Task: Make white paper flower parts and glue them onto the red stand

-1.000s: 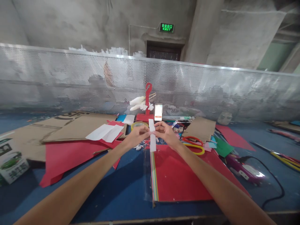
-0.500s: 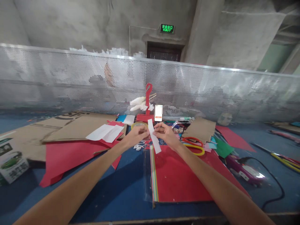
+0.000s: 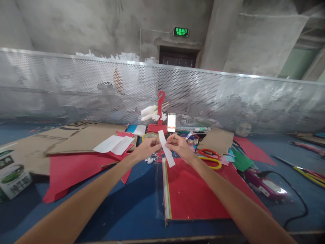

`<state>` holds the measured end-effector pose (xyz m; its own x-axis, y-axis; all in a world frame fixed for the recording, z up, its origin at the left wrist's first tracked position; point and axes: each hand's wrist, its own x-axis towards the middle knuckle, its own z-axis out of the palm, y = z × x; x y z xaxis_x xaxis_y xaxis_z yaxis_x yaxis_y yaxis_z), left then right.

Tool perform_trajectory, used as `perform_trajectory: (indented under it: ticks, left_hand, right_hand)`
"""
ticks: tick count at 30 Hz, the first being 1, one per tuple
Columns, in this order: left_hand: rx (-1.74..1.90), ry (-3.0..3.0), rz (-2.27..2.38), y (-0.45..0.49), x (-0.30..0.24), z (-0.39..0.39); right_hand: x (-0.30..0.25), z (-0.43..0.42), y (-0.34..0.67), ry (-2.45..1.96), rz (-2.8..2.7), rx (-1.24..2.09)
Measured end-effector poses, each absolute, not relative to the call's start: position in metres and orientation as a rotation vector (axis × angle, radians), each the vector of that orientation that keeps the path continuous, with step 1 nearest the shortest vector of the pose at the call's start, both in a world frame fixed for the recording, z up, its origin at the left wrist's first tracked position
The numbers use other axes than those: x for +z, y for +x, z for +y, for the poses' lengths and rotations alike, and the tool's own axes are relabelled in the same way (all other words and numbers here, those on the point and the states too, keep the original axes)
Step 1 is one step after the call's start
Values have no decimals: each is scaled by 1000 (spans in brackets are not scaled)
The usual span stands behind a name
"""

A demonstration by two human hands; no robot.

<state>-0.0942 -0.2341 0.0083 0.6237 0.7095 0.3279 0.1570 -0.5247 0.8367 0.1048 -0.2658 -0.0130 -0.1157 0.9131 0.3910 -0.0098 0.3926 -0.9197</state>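
Observation:
A narrow strip of white paper [image 3: 167,149] is held up at a slant in front of me, above the near end of the stacked sheets. My left hand [image 3: 149,148] pinches its left edge between thumb and fingers. On the opposite edge, my right hand [image 3: 178,145] has its thumb and fingertips closed on the strip. Beyond the hands stands a red paper stand [image 3: 160,113] with white petal-like pieces [image 3: 149,113] on it. Beside that stand a phone [image 3: 171,122] leans upright with its screen lit. A roll of tape [image 3: 149,135] shows partly behind my left hand.
A stack of coloured sheets [image 3: 203,193], red on top, lies at front right. Red-and-yellow-handled scissors [image 3: 213,159] rest behind it. Cardboard [image 3: 83,137], folded white paper [image 3: 113,144] and red paper [image 3: 78,173] cover the left. A purple corded device [image 3: 265,184] sits right.
The top of the paper strip has shifted slightly left and down. Both hands keep nearly the same place and hold; everything else stays put.

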Motion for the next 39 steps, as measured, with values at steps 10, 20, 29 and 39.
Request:
perform_trajectory:
  ticks: [10, 20, 29, 39]
  left_hand:
    - [876, 2071, 686, -94, 10, -237]
    - [851, 2062, 723, -94, 11, -238]
    - [834, 2021, 758, -94, 9, -237]
    - [836, 2044, 813, -95, 10, -237]
  right_hand:
    - [-17, -264, 104, -904, -1572, 948]
    - [-11, -271, 98, -1016, -1756, 745]
    - [-10, -271, 98, -1021, -1780, 659]
    - [-8, -274, 95, -1012, -1725, 738]
